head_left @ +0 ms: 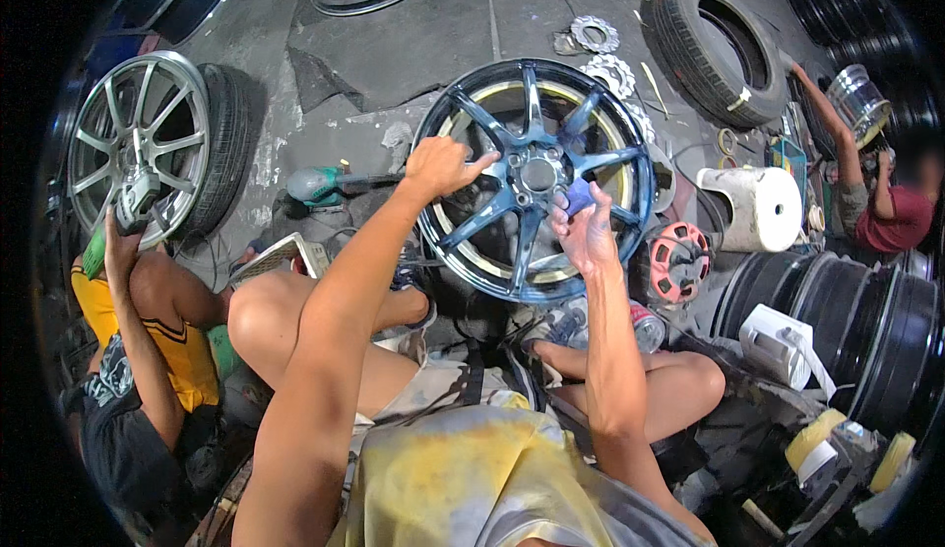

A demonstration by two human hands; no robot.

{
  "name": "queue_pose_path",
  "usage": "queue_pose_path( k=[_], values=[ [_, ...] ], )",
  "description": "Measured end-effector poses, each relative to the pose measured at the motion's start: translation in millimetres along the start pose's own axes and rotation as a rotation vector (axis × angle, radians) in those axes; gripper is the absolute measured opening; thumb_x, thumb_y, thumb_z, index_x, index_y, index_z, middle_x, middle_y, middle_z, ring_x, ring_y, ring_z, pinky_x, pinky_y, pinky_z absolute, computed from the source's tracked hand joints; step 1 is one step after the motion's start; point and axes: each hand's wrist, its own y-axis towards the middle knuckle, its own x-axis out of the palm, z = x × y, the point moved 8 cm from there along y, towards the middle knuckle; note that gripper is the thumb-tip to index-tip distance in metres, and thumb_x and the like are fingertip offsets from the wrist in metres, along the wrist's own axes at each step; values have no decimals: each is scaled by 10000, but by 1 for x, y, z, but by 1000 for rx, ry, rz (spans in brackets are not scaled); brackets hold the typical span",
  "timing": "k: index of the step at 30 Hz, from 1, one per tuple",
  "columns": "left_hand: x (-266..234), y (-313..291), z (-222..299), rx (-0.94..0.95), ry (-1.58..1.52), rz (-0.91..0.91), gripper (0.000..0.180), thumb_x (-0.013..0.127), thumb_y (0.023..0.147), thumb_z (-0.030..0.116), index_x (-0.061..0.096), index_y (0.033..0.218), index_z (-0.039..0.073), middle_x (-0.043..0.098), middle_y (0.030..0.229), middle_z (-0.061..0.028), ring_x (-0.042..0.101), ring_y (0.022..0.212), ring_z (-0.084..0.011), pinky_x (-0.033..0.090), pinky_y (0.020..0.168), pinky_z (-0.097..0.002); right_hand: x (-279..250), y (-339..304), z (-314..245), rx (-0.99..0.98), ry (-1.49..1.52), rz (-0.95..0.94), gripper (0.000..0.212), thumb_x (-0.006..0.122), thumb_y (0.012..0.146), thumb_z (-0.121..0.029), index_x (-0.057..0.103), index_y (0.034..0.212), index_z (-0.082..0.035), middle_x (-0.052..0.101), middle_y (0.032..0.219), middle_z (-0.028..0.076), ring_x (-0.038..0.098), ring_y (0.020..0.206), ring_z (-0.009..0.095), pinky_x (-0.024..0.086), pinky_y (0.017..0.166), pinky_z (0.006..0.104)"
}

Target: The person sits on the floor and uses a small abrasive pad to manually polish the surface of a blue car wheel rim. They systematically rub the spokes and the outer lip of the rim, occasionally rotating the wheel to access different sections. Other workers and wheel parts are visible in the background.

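A blue multi-spoke alloy wheel rim (532, 86) stands in front of me, tilted face-up between my knees. My left hand (439, 168) rests at its left edge, fingers curled on the rim and index finger stretched toward the hub. In my right hand (591, 237), just right of the hub, a small blue-purple sanding pad (579, 195) is held between thumb and fingers. Pale, dull patches mark the spokes. The wheel's back is hidden.
A person at left holds a sander (136, 193) against a silver wheel (94, 140). A green power tool (315, 185) lies left of my wheel. At right are a tire (679, 50), a white stool (726, 197), a red reel (679, 261) and black rims (837, 311). Another person works far right.
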Motion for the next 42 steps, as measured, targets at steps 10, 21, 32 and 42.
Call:
queue_pose_path(
  k=[10, 21, 32, 42],
  values=[
    [-3, -2, 0, -41, -28, 2, 897, 479, 938, 760, 745, 680, -57, 664, 664, -296, 698, 668, -443, 569, 684, -491, 8, 21, -25, -597, -1453, 257, 162, 729, 927, -130, 645, 935, 8, 616, 959, 175, 628, 854, 356, 504, 785, 437],
    [-4, -3, 1, -48, -66, 55, 913, 505, 911, 778, 737, 674, -73, 659, 653, -296, 698, 663, -446, 573, 674, -493, 37, 35, 2, -940, -1668, 208, 135, 729, 890, -60, 741, 1011, -1, 651, 986, 206, 640, 907, 410, 519, 804, 461],
    [1, -3, -2, -42, -62, 30, 919, 475, 922, 782, 745, 679, -62, 657, 648, -298, 699, 659, -452, 580, 671, -496, 41, 48, 5, -830, -1728, 235, 109, 681, 927, -67, 729, 986, 10, 608, 930, 237, 648, 865, 436, 507, 748, 510],
    [2, 0, -3, -41, -52, -2, 901, 472, 921, 779, 755, 697, -46, 676, 674, -281, 711, 696, -431, 581, 687, -479, 51, 59, -2, -843, -1761, 256, 141, 658, 936, -66, 723, 1026, 21, 599, 939, 266, 638, 870, 471, 505, 764, 536]
  ],
)
